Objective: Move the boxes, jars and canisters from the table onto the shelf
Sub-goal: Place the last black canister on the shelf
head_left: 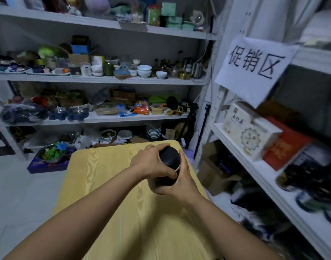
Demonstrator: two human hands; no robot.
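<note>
- You hold a black cylindrical canister with a flat black lid in both hands, over the far right part of the pale yellow wood-grain table.
- Your left hand sits on the lid end. Its fingers are curled over the far rim, and the thumb is pressed against the near side just below the lid.
- Your right hand wraps the lower body of the canister from the right. One finger lies straight up the canister's right side, and the others are curled under it.
- The canister leans, with its lid turned up and away from you. Your hands cover the base, so you cannot tell whether it touches the table.
- To your right stands a white shelf unit. On it a white box with a round patterned emblem lies just beside a red box with gold print.
- Nearer you on that shelf lie dark round containers, too blurred to make out.
- A white paper sign with black handwritten characters hangs above those boxes.
- Behind the table, a grey shelving rack is packed with bowls, jars and cartons.
- A brown cardboard box stands on the floor between the table and the white shelf unit.
</note>
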